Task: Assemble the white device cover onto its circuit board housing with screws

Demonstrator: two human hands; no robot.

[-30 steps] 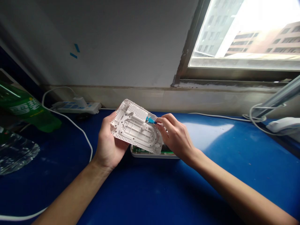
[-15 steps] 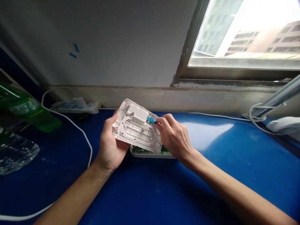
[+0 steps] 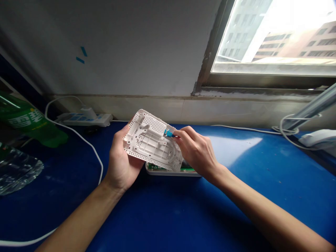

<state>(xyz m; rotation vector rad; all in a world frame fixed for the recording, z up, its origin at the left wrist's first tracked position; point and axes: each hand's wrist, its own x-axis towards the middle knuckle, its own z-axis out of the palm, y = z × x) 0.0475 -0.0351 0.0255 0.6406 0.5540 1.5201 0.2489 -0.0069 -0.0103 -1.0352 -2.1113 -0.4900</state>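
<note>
My left hand (image 3: 122, 162) grips a white plastic housing cover (image 3: 152, 141) by its left end, tilted, with its ribbed and perforated inner side facing me. A small blue connector (image 3: 168, 133), which looks like a fibre-optic one, sits at the cover's upper right edge. The fingertips of my right hand (image 3: 198, 148) are closed on the connector's right end and partly hide it. Below the cover, a white housing base (image 3: 173, 173) with a green circuit board (image 3: 157, 166) rests on the blue table; the cover and my right hand hide most of it.
At the left stand a green bottle (image 3: 31, 120) and a clear plastic bottle (image 3: 19, 171). A white power strip (image 3: 103, 120) with a plug lies by the wall. One white cable (image 3: 91, 148) runs along the left of the blue table (image 3: 168, 217). A metal pole (image 3: 304, 108) rises at the right.
The cover and my left hand have shifted slightly left. My right hand stays closed on the blue connector, and a little more of the base shows beneath.
</note>
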